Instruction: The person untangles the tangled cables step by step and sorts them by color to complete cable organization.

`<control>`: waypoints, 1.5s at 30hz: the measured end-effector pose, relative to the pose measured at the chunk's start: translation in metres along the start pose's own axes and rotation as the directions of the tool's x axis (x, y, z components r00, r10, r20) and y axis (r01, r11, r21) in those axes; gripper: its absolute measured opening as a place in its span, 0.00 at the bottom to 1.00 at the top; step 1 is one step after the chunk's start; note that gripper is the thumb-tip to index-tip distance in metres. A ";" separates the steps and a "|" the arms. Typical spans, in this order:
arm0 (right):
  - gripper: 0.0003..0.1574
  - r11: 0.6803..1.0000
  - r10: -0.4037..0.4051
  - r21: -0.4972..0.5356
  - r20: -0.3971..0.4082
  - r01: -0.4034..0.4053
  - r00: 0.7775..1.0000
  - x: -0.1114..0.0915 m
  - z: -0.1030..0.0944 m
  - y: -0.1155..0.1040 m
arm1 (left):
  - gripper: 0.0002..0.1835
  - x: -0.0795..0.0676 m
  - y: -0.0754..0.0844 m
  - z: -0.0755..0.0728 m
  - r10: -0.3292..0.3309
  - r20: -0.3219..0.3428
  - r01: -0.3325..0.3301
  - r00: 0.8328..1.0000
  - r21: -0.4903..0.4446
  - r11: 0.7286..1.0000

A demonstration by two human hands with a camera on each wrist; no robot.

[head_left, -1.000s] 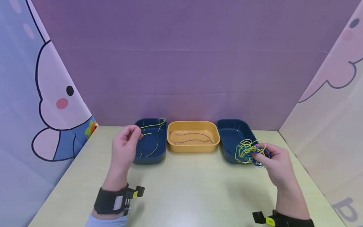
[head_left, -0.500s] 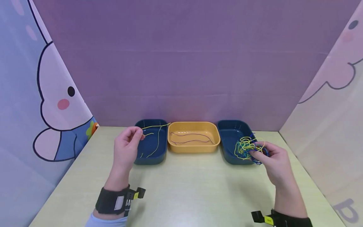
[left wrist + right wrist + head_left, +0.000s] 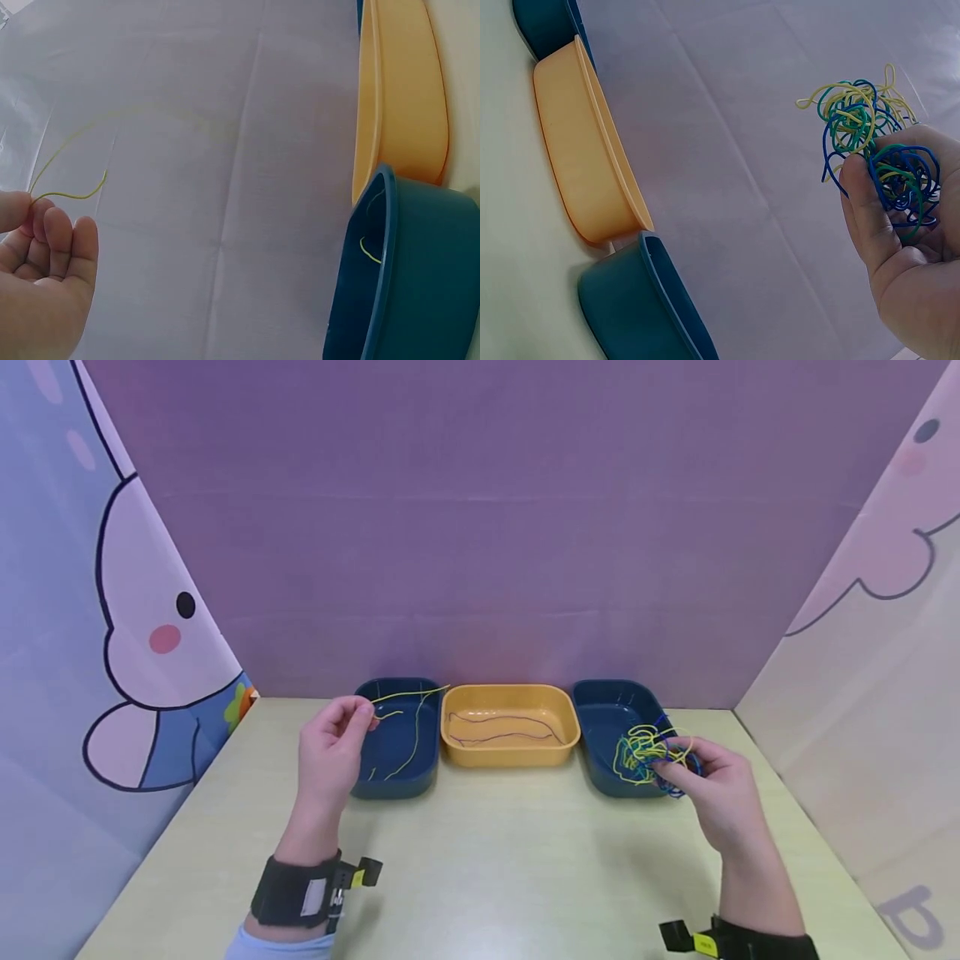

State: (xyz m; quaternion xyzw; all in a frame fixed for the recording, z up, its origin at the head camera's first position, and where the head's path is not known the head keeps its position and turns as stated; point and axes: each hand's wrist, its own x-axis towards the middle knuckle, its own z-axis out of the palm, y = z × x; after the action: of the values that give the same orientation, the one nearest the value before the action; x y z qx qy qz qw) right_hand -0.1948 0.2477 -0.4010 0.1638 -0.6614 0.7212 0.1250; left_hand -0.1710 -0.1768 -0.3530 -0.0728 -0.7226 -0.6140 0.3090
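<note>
My left hand [image 3: 330,747] is raised over the left blue box [image 3: 396,788], pinching a thin yellow strand [image 3: 405,693] between thumb and forefinger. In the left wrist view, the strand's short end [image 3: 71,196] curls away from the fingertips while its long part arcs off to the right. Another yellow strand [image 3: 417,735] lies in that box. Over the right blue box [image 3: 606,783], my right hand [image 3: 716,789] holds a tangled bundle of yellow, green and blue strands [image 3: 851,124]. Some of the bundle rests in the palm, and loops stick out past the fingers.
Between the blue boxes stands a yellow box [image 3: 512,755] with thin dark purplish strands [image 3: 510,717] on its bottom. All three boxes line up near the purple backdrop [image 3: 495,543] at the far edge of the pale table [image 3: 495,860]. Printed cloths hang on both sides.
The yellow strand's far end has swung right, from a curl over the left box to the yellow box's corner. Both hands keep their grip and have barely shifted.
</note>
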 end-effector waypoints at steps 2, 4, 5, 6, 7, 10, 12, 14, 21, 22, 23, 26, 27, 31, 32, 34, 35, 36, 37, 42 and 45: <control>0.12 1.000 0.009 -0.004 0.002 -0.009 1.000 -0.001 0.001 0.001 | 0.06 0.001 -0.004 -0.001 0.016 -0.004 -0.016 1.000 0.025 1.000; 0.12 1.000 0.015 -0.012 0.001 -0.015 1.000 -0.001 0.002 0.002 | 0.06 0.004 -0.016 -0.003 0.040 -0.005 -0.039 0.999 0.056 0.998; 0.12 1.000 0.020 -0.021 -0.003 -0.020 1.000 -0.001 0.002 0.002 | 0.06 0.006 -0.022 -0.004 0.054 -0.005 -0.053 0.999 0.081 0.995; 0.12 0.999 0.025 -0.028 -0.006 -0.025 1.000 -0.001 0.002 0.002 | 0.06 0.009 -0.029 -0.006 0.068 -0.007 -0.067 0.998 0.107 0.992; 0.13 0.999 0.030 -0.036 -0.009 -0.030 1.000 -0.001 0.003 0.002 | 0.06 0.012 -0.035 -0.008 0.087 -0.010 -0.084 0.996 0.140 0.987; 0.13 0.998 0.036 -0.046 -0.006 -0.036 0.999 -0.001 0.003 0.001 | 0.06 0.021 -0.052 -0.014 0.141 -0.015 -0.133 0.990 0.253 0.958; 0.13 0.998 0.037 -0.051 -0.003 -0.037 0.999 -0.001 0.004 0.001 | 0.06 0.026 -0.058 -0.018 0.169 -0.014 -0.155 0.986 0.328 0.932; 0.13 0.998 0.037 -0.051 0.002 -0.037 0.999 -0.002 0.004 0.000 | 0.06 0.029 -0.064 -0.021 0.187 -0.003 -0.171 0.982 0.398 0.901; 0.14 0.996 0.062 -0.066 -0.027 -0.064 0.998 -0.003 0.005 -0.001 | 0.05 0.035 -0.090 -0.028 0.232 0.079 -0.236 0.970 0.554 0.799; 0.14 0.996 0.064 -0.064 -0.029 -0.065 0.998 -0.003 0.005 -0.001 | 0.04 0.036 -0.094 -0.028 0.241 0.095 -0.251 0.966 0.568 0.783; 0.14 0.996 0.064 -0.063 -0.029 -0.065 0.998 -0.002 0.005 0.000 | 0.04 0.037 -0.098 -0.028 0.252 0.110 -0.268 0.961 0.581 0.769; 0.13 0.997 0.057 -0.057 -0.019 -0.058 0.998 -0.002 0.005 0.000 | 0.04 0.037 -0.107 -0.028 0.257 0.151 -0.295 0.954 0.615 0.732; 0.13 0.997 0.052 -0.051 -0.013 -0.053 0.999 -0.002 0.005 0.000 | 0.04 0.036 -0.109 -0.027 0.251 0.163 -0.297 0.954 0.624 0.723; 0.12 0.999 0.038 -0.038 -0.002 -0.038 0.999 -0.001 0.005 0.001 | 0.04 0.034 -0.119 -0.025 0.185 0.201 -0.273 0.962 0.658 0.702; 0.12 0.999 0.036 -0.034 0.003 -0.036 0.999 -0.002 0.005 0.001 | 0.05 0.033 -0.121 -0.024 0.157 0.212 -0.260 0.965 0.667 0.698; 0.12 0.998 0.039 -0.043 0.000 -0.039 0.999 -0.002 0.005 0.001 | 0.05 0.031 -0.125 -0.023 0.104 0.234 -0.240 0.967 0.684 0.688; 0.12 0.998 0.044 -0.050 -0.005 -0.044 0.999 -0.002 0.005 0.001 | 0.06 0.030 -0.126 -0.022 0.077 0.243 -0.229 0.967 0.693 0.684; 0.12 0.997 0.048 -0.055 -0.007 -0.048 0.999 -0.003 0.006 0.001 | 0.06 0.030 -0.127 -0.022 0.047 0.250 -0.213 0.967 0.699 0.682; 0.12 0.997 0.051 -0.059 -0.009 -0.051 0.999 -0.003 0.006 0.001 | 0.06 0.029 -0.128 -0.021 0.019 0.254 -0.199 0.967 0.706 0.679; 0.12 0.995 0.062 -0.078 -0.026 -0.064 0.998 -0.002 0.007 0.000 | 0.07 0.029 -0.127 -0.022 -0.079 0.242 -0.122 0.967 0.714 0.689; 0.12 0.995 0.063 -0.075 -0.024 -0.065 0.998 -0.003 0.006 -0.001 | 0.07 0.030 -0.125 -0.023 -0.092 0.240 -0.108 0.966 0.705 0.701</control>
State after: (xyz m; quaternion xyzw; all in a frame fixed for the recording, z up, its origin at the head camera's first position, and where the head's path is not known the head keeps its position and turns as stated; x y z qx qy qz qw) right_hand -0.1915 0.2416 -0.4006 0.1298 -0.6917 0.7011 0.1151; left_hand -0.2472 -0.2354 -0.4412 -0.0297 -0.9370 -0.2702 0.2193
